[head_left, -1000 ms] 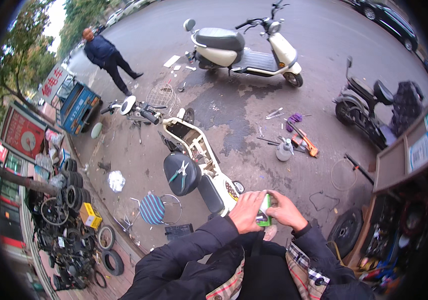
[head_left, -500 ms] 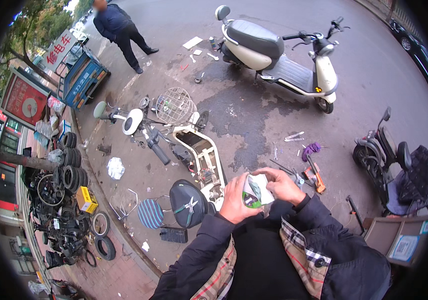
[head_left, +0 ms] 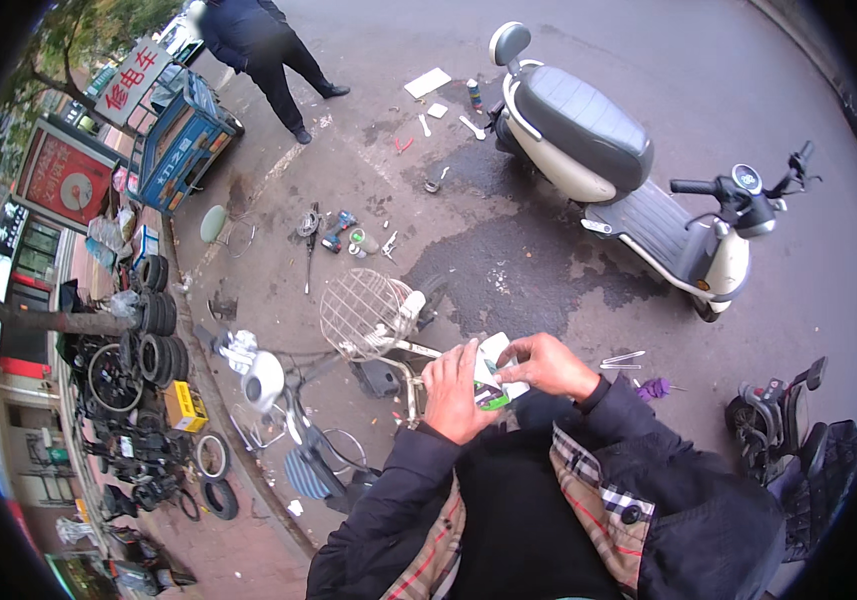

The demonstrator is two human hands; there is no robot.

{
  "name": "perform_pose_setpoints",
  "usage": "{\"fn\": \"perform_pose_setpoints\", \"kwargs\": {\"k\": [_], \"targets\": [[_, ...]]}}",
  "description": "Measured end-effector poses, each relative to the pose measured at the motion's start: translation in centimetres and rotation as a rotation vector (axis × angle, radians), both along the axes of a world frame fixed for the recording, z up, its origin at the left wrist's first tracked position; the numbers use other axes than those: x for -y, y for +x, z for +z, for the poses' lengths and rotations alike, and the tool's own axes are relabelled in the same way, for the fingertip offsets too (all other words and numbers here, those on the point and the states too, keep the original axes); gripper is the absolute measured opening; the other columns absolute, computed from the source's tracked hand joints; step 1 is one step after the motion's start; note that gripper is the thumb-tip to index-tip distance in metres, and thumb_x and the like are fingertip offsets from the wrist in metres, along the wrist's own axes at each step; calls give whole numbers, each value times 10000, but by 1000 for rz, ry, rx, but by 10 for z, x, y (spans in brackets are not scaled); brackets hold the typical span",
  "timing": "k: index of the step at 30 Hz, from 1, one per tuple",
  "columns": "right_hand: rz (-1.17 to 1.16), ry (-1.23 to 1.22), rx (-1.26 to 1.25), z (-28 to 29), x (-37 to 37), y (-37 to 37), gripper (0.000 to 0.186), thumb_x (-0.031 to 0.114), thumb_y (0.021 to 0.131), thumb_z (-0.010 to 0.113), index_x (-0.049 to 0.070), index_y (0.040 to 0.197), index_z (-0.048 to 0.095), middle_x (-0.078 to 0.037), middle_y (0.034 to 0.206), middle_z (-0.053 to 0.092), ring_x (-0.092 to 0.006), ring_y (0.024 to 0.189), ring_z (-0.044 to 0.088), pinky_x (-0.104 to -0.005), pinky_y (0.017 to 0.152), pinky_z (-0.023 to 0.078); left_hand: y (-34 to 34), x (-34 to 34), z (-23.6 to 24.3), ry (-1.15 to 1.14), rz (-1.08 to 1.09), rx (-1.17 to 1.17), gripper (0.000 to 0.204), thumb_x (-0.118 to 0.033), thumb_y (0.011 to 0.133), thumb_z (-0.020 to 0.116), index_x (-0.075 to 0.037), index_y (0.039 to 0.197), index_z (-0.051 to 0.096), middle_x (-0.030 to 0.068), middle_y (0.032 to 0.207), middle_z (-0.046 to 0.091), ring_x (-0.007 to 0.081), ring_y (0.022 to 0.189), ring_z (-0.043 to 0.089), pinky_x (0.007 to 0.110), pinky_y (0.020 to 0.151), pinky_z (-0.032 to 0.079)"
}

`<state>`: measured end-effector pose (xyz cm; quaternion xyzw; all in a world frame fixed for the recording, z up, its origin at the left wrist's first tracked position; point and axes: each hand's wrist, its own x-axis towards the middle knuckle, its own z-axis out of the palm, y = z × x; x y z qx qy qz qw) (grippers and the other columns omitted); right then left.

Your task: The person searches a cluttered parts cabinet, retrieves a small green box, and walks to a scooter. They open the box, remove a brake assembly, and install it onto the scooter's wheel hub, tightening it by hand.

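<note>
My left hand (head_left: pixel 454 394) is wrapped round a small white-and-green carton (head_left: pixel 489 392) with its top open, held in front of my chest. The thumb and fingers of my right hand (head_left: pixel 554 368) are closed together at the carton's open end. What they pinch there is mostly hidden by the fingers. Just beyond my hands stands a partly stripped pale electric bike (head_left: pixel 264 382) with a wire basket (head_left: pixel 353 318) in front.
A cream scooter (head_left: pixel 588 130) stands at the far right. Tools, among them a cordless drill (head_left: pixel 339 231) and pliers (head_left: pixel 404 146), lie scattered on the pavement. Another person (head_left: pixel 268 55) stands at the far left, near a blue cargo tricycle (head_left: pixel 188 140). Tyres (head_left: pixel 155 357) line the left kerb.
My view has shifted forward, bringing the drill into sight. My right fingers have moved closer in over the carton's open end; the left hand still holds it. The stripped bike's handlebar appears turned nearer me.
</note>
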<state>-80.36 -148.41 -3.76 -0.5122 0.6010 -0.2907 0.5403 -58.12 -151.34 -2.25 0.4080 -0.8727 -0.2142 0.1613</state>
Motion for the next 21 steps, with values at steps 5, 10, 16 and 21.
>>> {"fn": "perform_pose_setpoints", "kwargs": {"k": [5,10,16,21], "targets": [[75,114,4,-14,135,-39,453,354,836,823,-16,1096,796,-205,857,768,-265,792,752,-411,761,576,-41,125,-1,30,1,66,1083,-326,634,932,-10,1537,425,218,1407,528,412,1321,489,570,1130,320],[76,165,110,-30,267,-53,444,313,833,808,-82,1035,785,-206,849,760,-252,794,736,-387,767,574,-61,244,-17,96,51,90,1158,-317,612,950,-26,1579,383,228,1434,507,423,1344,472,580,1145,309],[-16,220,-18,-4,433,-74,365,282,842,804,-51,989,786,-153,829,754,-178,812,704,-359,785,558,-66,410,-27,112,38,32,1237,-291,589,945,-40,1629,323,254,1465,475,450,1368,453,556,1165,338],[-120,55,17,32,562,-106,367,257,829,841,-72,981,784,-120,829,767,-174,775,706,-358,738,561,-52,523,-26,61,111,52,1319,-333,590,974,-48,1660,255,266,1448,488,453,1346,469,560,1152,349]]}}
